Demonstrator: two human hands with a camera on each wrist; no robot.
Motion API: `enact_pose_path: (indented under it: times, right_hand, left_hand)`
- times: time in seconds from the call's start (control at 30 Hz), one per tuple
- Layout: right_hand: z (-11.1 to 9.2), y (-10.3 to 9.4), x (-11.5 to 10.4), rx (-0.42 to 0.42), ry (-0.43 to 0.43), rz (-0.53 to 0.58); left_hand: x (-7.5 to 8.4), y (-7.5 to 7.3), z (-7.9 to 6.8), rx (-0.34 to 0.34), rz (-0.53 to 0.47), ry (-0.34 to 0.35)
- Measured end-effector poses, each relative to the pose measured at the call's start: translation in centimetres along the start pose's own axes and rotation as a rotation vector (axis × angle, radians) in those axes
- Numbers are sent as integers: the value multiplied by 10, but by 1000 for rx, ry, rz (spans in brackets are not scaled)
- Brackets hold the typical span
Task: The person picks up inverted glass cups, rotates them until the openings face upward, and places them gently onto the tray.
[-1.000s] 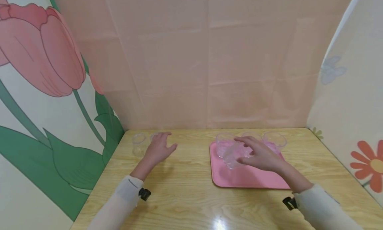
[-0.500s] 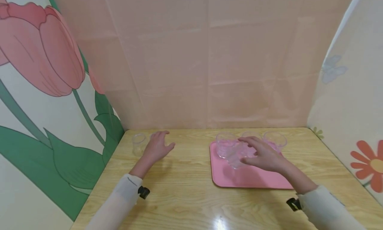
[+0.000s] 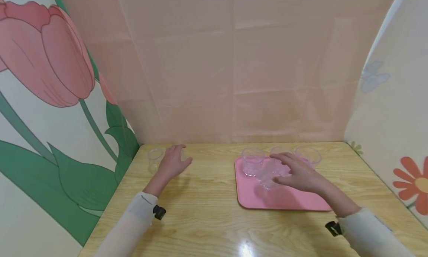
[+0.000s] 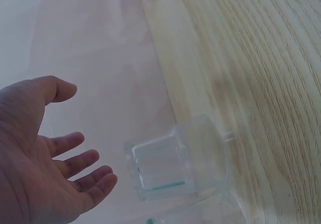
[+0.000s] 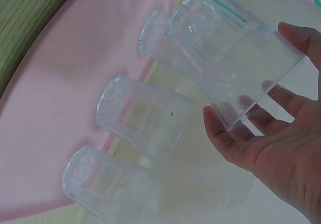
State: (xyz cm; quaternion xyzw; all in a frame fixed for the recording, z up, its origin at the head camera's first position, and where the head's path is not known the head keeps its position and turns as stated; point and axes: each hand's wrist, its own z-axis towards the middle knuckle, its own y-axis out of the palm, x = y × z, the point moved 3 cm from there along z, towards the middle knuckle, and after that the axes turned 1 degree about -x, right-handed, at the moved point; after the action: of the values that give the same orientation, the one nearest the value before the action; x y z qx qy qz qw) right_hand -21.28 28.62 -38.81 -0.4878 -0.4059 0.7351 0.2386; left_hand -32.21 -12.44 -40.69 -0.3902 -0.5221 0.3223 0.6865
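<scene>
My right hand (image 3: pixel 297 173) grips a clear plastic cup (image 3: pixel 267 179) near its rim, thumb on one side and fingers on the other. This cup is tilted over the pink tray (image 3: pixel 249 201). In the right wrist view, three more clear cups stand in a row beside it, among them a middle cup (image 5: pixel 143 116) and a lower cup (image 5: pixel 110 184). My left hand (image 3: pixel 172 162) hovers at the back left with relaxed fingers and holds nothing. Close to it is a clear cup (image 4: pixel 160 163), with another clear cup (image 3: pixel 154 160) farther left.
The wooden table (image 3: pixel 207 219) meets a pink cloth backdrop (image 3: pixel 214 82) at its far edge. Floral panels with a large tulip (image 3: pixel 50 60) and a red flower (image 3: pixel 414 182) border the left and right sides.
My right hand has shifted slightly to the right with the tilted cup. My left hand has drifted a little left and away from me. The standing cups look unmoved.
</scene>
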Motion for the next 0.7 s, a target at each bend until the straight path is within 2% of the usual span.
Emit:
enact_pose_path:
  times: [0.3,0.7]
  right_hand:
    - [-4,-4,2,-4,-4,-54]
    - [-9,-7,8,10,-14,-93]
  left_hand:
    - [-8,1,3,10,8,-10]
    - [-9,-1,11,12,28,-23]
